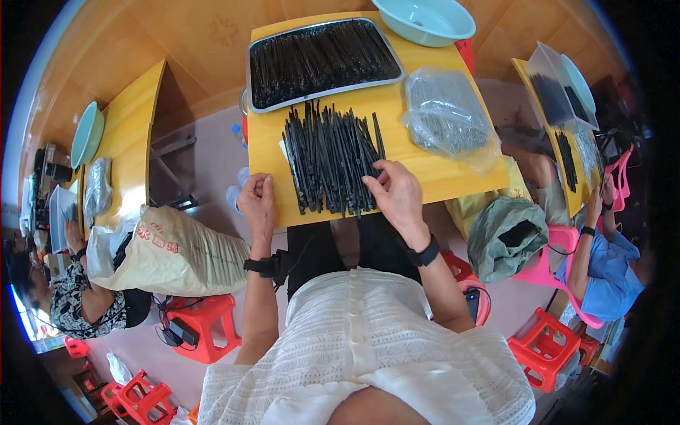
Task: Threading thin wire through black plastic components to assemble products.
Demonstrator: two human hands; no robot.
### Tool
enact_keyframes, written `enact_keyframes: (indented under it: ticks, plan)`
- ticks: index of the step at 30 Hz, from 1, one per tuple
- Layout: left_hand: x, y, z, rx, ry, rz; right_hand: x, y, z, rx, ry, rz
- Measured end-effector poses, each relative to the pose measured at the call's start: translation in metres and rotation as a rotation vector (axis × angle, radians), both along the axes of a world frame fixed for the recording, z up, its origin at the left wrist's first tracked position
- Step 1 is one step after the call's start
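Note:
Loose thin black sticks (326, 159) lie in a spread pile on the yellow table (439, 177) before me, mostly pointing away from me. At the pile's right edge, my right hand (400, 197) pinches with thumb and forefinger on one of the thin black sticks; its exact hold is partly hidden. Over the table's front left corner is my left hand (256, 204), apart from the pile. Its fingers are curled together, and anything between them is too small to make out. Behind the pile, a metal tray (258, 105) holds many more such sticks in rows.
A clear plastic bag (450, 113) of thin pieces lies right of the pile. A pale blue basin (425, 21) stands at the far right corner. A woven sack (184, 251) is on my left, a grey-green bag (506, 237) on my right. People sit at both sides near red stools (205, 326).

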State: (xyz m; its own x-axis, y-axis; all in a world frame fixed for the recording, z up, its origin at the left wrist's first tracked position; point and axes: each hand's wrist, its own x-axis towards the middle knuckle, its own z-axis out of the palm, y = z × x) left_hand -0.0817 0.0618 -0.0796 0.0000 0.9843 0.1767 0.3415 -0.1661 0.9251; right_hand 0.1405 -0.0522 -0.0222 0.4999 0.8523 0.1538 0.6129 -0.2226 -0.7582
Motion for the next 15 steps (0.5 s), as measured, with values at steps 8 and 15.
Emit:
enact_keyframes:
  ticks: [8, 15]
  plan:
    - [0.001, -0.001, -0.002, 0.061, 0.046, -0.019, -0.008, 0.017, -0.005, -0.117, -0.119, -0.066]
    - [-0.001, -0.001, 0.001, 0.037, 0.069, -0.011, -0.012, 0.024, -0.006, -0.179, -0.141, -0.089]
